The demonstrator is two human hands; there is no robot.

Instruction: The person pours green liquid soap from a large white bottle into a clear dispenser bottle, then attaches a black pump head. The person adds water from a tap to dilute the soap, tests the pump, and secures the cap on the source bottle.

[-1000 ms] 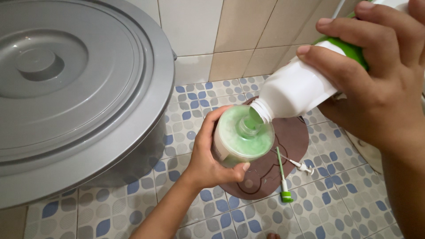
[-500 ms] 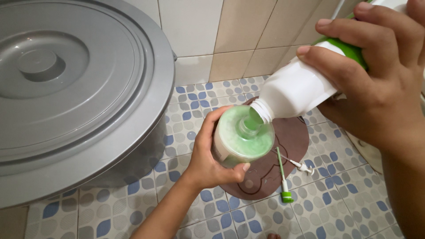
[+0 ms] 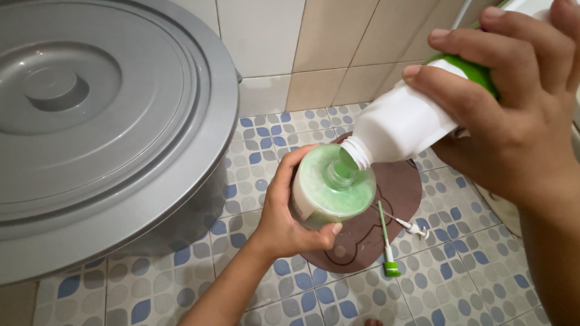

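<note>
My left hand grips a small clear bottle from the side and holds it upright; it is nearly full of pale green liquid. My right hand holds a large white bottle with a green band, tilted down to the left. Its open mouth sits just over the small bottle's neck, and a thin green stream runs from one into the other.
A big grey plastic bin with a lid fills the left side. Below the bottles a brown mat lies on the patterned blue and grey floor tiles, with a green and white pump tube on it. Beige wall tiles stand behind.
The white bottle and my right hand have shifted very slightly up and to the left. The green stream keeps running and my left hand stays put.
</note>
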